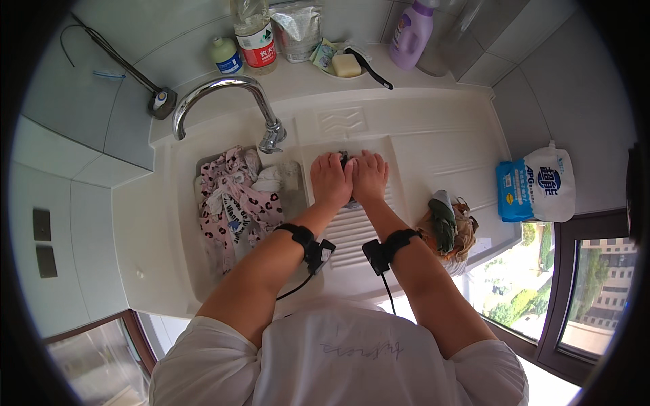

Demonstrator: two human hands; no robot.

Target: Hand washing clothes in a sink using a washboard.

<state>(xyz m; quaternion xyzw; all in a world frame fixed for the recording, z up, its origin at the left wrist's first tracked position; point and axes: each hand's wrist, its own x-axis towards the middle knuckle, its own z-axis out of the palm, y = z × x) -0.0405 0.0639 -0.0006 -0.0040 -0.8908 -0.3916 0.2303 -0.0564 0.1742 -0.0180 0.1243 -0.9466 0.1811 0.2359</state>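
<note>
My left hand [331,180] and my right hand [369,175] sit side by side on the ribbed washboard [350,238] of the laundry sink. Both grip a small dark cloth [345,158], mostly hidden beneath the fingers and palms. To the left, the sink basin [185,243] holds a pink garment [241,198] with dark spots and lettering, heaped with a white cloth [267,180]. On the counter to the right lies a pile of brown clothing [459,233] with a dark green piece [443,226] on top.
A chrome faucet [223,81] arches over the basin. Along the back ledge stand a green bottle [226,56], a clear labelled bottle [256,43], a soap bar [346,66], a black-handled brush [373,73] and a purple detergent bottle [412,35]. A detergent pouch [535,183] is at right, near the window.
</note>
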